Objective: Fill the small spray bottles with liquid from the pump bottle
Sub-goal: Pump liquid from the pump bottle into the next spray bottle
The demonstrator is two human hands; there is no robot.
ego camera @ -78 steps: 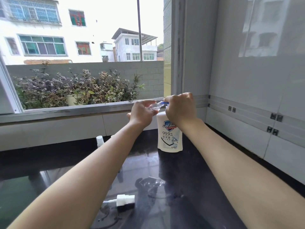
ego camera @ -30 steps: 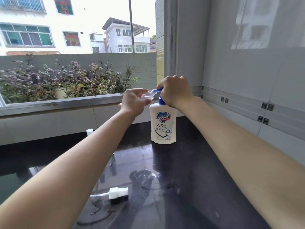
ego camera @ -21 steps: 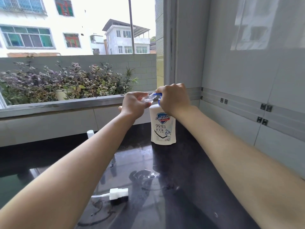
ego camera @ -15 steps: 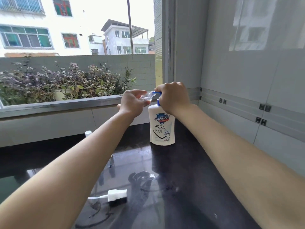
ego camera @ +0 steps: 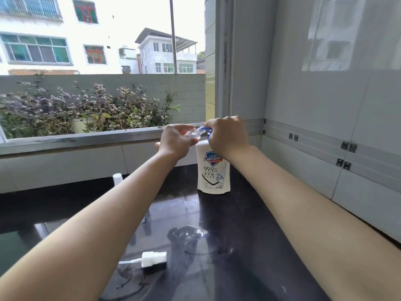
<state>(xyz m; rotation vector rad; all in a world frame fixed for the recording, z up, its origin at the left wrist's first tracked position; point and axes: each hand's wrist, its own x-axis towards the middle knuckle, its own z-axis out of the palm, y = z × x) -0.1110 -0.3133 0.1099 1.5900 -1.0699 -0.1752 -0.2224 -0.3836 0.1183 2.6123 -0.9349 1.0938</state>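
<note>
Home kitchen: black counter [ego camera: 227, 213], tiled wall [ego camera: 325, 105], window [ego camera: 108, 61]

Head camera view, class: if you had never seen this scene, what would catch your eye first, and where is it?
First, the two hands meeting over the white pump bottle at the back of the dark counter: the right hand sits on the blue pump, and the left hand holds a small clear spray bottle tilted at its spout. Nearer, a white spray top lies loose on the counter.
</note>
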